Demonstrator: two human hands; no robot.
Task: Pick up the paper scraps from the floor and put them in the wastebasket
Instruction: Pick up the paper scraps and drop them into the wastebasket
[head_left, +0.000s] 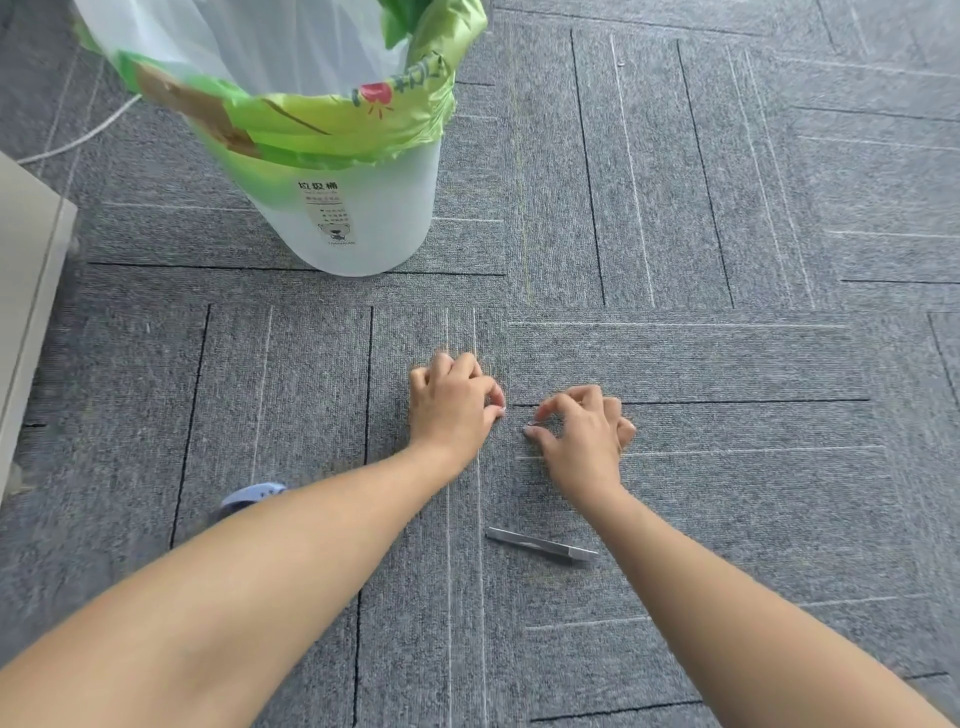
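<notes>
My left hand rests knuckles-up on the grey carpet, fingers curled, with thumb and forefinger pinching a tiny white paper scrap. Just to its right, my right hand is curled the same way. Its thumb and forefinger tips close on another tiny pale scrap at carpet level. Both scraps are barely visible. The wastebasket, white and translucent with a green bag folded over its rim, stands upright on the floor beyond my left hand.
A grey utility knife lies on the carpet between my forearms. A blue shoe tip shows beside my left forearm. A beige cabinet stands at the left edge, with a white cable behind it.
</notes>
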